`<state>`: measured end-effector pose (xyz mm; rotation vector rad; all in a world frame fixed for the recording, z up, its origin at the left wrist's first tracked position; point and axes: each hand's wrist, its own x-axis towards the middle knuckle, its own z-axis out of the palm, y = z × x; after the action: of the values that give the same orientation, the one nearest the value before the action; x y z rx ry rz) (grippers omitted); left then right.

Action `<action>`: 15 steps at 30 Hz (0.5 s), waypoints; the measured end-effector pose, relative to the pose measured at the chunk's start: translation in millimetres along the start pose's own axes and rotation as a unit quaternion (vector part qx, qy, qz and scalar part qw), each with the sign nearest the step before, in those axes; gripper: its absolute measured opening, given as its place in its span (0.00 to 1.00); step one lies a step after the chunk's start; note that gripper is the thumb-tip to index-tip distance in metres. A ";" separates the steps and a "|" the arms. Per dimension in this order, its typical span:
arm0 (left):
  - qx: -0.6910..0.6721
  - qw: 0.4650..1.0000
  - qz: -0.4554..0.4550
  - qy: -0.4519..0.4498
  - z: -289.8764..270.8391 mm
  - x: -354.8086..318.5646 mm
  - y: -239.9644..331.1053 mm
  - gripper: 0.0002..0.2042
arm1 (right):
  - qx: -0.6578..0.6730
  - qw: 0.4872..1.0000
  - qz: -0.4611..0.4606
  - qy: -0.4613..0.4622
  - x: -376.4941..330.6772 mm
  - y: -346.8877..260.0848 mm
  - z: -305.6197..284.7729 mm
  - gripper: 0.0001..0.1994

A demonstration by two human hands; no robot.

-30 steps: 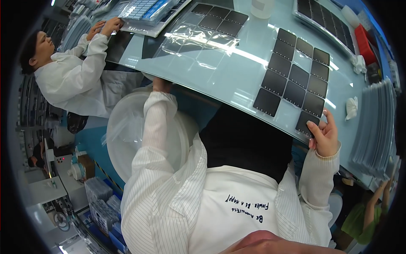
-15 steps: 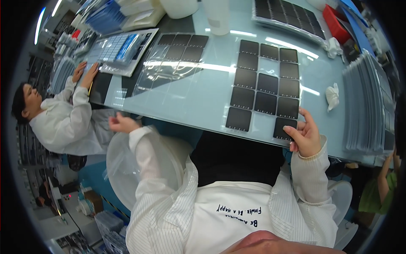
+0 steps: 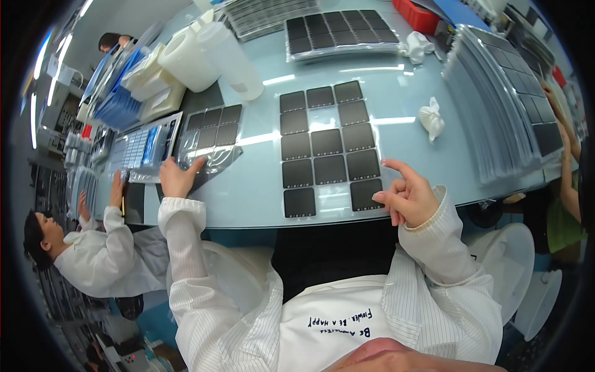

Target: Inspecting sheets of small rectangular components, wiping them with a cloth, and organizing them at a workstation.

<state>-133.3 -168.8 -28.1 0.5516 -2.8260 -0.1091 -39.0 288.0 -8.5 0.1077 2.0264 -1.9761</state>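
Note:
A clear pocket sheet [image 3: 282,133] with several dark square cards [image 3: 327,142] lies flat in front of me, with a few pockets bare. My right hand [image 3: 410,197] is at its near right corner. The thumb tip is by the edge of the nearest right card [image 3: 367,193], and the index finger stretches out, apart from the thumb. To the left lies a second clear sheet [image 3: 224,155] with dark cards in its far rows. My left hand [image 3: 178,177] reaches its near left part with thumb and fingers spread; whether the fingertips touch the plastic is unclear.
Behind stand a translucent white bottle [image 3: 232,62], a stack of card-filled sheets [image 3: 338,53] and a red bin [image 3: 416,17]. A crumpled white wad [image 3: 432,119] lies before a tall stack of clear sheets [image 3: 480,105] on the right. A co-worker [image 3: 93,254] sits at the left.
My left hand has come from off the table edge up to the left sheet. My right thumb has slid off the card's face to its edge. The whole view has shifted.

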 end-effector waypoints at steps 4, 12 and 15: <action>-0.032 0.996 -0.051 -0.064 -0.7 15.7 -10.1 0.44 | -0.068 0.996 -0.011 0.051 -9.8 -4.6 -15.7 0.26; -0.375 0.896 -0.124 -0.204 3.3 34.8 -42.4 0.23 | -0.133 0.979 -0.110 0.107 -16.9 -7.7 -39.4 0.22; -0.424 0.885 -0.101 -0.164 -1.5 30.1 -33.8 0.20 | -0.122 0.978 -0.116 0.120 -13.6 -11.0 -35.8 0.21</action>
<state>-147.7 -211.5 -23.6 0.6308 -2.6077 -1.5072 -34.9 324.9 5.8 0.0601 2.5233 -1.9019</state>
